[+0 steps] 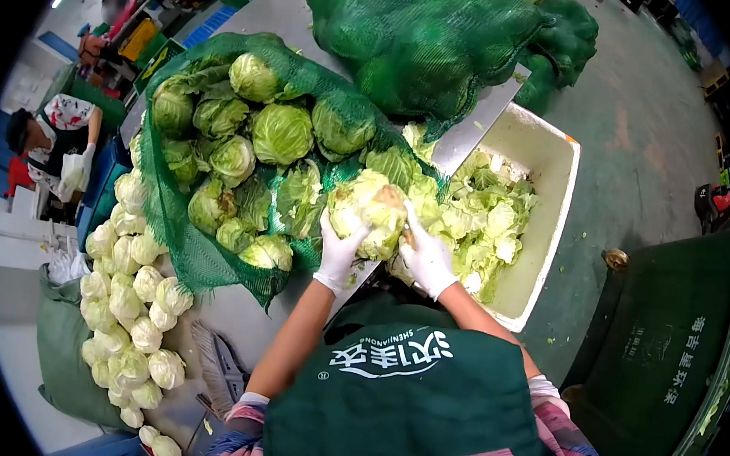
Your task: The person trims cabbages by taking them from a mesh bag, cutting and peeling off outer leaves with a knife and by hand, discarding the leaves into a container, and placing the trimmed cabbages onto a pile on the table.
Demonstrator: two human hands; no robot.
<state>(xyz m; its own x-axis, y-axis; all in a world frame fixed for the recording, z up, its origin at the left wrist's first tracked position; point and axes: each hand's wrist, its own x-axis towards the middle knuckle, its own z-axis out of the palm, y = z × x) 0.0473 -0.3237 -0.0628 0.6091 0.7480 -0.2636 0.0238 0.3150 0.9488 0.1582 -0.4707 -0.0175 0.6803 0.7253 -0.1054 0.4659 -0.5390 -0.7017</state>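
Note:
Both my hands wear white gloves and hold one cabbage (368,207) between them, over the metal table's front edge. My left hand (339,253) grips its lower left side, and my right hand (428,259) is on its right side. A brownish patch shows on the top of this cabbage. Just to the left, an open green mesh bag (163,229) holds several cabbages (282,133). Close on the right stands a white foam box (554,217) with loose pale leaves (489,229) in it.
Full green mesh bags (422,44) lie at the far side of the table (292,16). Several peeled cabbages (125,303) are piled at the left. A large green bin (665,337) stands at the right. A co-worker (55,139) is at the far left.

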